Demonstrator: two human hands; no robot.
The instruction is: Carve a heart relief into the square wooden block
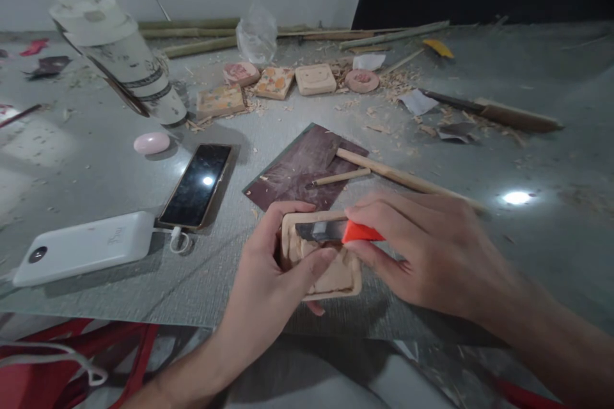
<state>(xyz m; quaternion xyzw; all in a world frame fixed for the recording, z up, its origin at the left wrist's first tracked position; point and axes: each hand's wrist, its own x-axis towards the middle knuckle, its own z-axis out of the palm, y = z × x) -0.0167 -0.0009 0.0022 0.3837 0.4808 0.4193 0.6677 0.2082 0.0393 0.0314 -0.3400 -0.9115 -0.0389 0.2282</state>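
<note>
My left hand [281, 268] is wrapped round a small square wooden block [338, 275] with a raised rim and a carved, uneven face. Its thumb lies across the block, close to the blade. In my right hand [422, 249] is a knife with an orange handle [362, 231]; the flat metal blade [319, 231] lies against the upper part of the block's face. The far end of the knife handle is hidden by my right hand. Just beyond the block lies a dark reddish-brown sheet [288, 172], with a pencil-like stick [340, 177] and a long-handled hammer [398, 174] on it.
A phone [197, 185] and a white power bank [91, 248] joined by a cable lie left. Behind them stand a pink egg-shaped object [151, 143] and a white tumbler [125, 57]. Several carved blocks [315, 79] sit among shavings. A sheathed-looking blade [494, 110] lies right.
</note>
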